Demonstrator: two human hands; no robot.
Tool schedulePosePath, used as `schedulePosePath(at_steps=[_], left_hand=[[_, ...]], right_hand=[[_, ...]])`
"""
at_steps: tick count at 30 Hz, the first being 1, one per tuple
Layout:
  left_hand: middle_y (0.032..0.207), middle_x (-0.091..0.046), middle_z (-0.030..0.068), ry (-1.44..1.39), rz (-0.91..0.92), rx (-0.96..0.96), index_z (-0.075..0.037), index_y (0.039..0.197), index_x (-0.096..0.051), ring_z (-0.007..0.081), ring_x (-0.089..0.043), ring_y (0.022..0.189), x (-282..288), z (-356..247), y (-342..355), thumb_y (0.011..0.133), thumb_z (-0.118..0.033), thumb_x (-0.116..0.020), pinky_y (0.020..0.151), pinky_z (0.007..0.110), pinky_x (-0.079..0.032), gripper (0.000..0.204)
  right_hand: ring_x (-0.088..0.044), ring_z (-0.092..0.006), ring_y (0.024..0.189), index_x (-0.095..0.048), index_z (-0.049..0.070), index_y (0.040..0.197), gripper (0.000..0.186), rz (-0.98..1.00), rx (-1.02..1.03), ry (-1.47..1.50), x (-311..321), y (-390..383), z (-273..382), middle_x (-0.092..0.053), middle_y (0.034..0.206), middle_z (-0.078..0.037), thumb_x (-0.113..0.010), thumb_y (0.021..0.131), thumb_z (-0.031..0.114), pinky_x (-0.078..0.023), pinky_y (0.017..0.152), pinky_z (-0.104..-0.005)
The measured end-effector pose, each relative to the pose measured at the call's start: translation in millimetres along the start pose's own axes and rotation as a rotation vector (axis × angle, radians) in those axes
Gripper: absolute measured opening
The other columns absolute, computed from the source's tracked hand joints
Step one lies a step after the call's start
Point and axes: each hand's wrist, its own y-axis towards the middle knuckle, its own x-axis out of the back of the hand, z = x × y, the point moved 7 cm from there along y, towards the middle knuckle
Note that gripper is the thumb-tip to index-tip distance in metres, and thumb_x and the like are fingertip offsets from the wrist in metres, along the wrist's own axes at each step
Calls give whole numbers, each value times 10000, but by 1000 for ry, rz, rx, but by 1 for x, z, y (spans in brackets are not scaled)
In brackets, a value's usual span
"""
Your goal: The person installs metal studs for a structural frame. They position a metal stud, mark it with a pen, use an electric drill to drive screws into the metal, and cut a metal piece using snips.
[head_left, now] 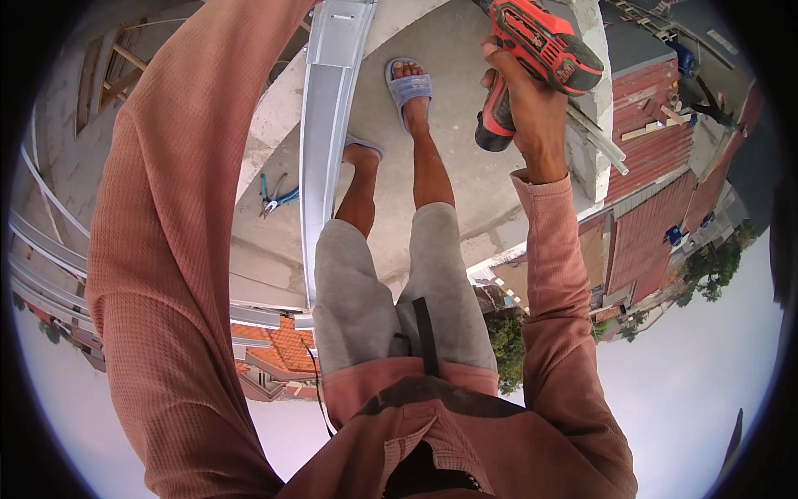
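My right hand (536, 112) is wrapped around the grip of a red and black cordless drill (544, 41), held up at the top right. The drill's front end runs past the upper edge, so its bit is hidden. My left arm (166, 200) reaches up along the left side, and its hand lies beyond the top edge. Close to that sleeve, a long silvery metal channel (328, 108) stands lengthwise between the arm and my legs. Blue-handled pliers (278, 198) lie with jaws apart on the concrete floor (478, 179), left of the channel.
A low concrete wall edge (592, 166) runs along the right, with thin pale rods (603, 141) beside it. Beyond it, red corrugated roofs (644, 91) lie lower down. More metal profiles (50, 258) stretch across the left. My sandalled foot (409, 87) stands on the concrete.
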Motion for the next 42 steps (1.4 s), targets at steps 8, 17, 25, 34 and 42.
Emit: schedulePosePath(at_steps=[8,17,25,34,42], left_hand=[[999,-757,142,28,-14,-128,-39,1204,-722,231,-703,866,-7,7,8,948,-214,-694,753,392,-544,311],[1073,-758,146,-533,-34,-192,-33,1230,-715,247,-713,989,-30,41,-1,965,-151,-689,840,377,-578,292],[1069,-760,127,-420,-196,-180,-29,1208,-729,213,-714,904,-32,47,-10,963,-157,-694,786,369,-581,280],[1165,-737,171,-308,-292,-118,8,1229,-701,274,-693,1061,-29,40,-24,962,-147,-692,916,413,-555,308],[1183,-733,159,-536,-188,-202,30,1235,-686,256,-693,1087,-38,49,-8,974,-156,-688,918,398,-569,320]], right_hand=[[-644,-151,623,-692,13,1133,329,3,-118,46,11,15,4,-735,940,-81,-770,824,94,-506,519,-291],[-634,-131,620,-649,29,1207,387,54,-204,-7,3,17,15,-740,1044,-113,-773,881,197,-533,467,-299],[-701,-226,970,-627,85,1312,491,8,-320,-230,2,24,34,-676,1183,-112,-786,913,323,-568,842,-310],[-650,-154,606,-670,9,1154,346,25,-244,-114,10,34,34,-747,968,-120,-739,843,144,-532,495,-307],[-615,-129,599,-710,17,1049,263,246,-203,-569,13,57,45,-686,861,-58,-743,855,192,-502,516,-286]])
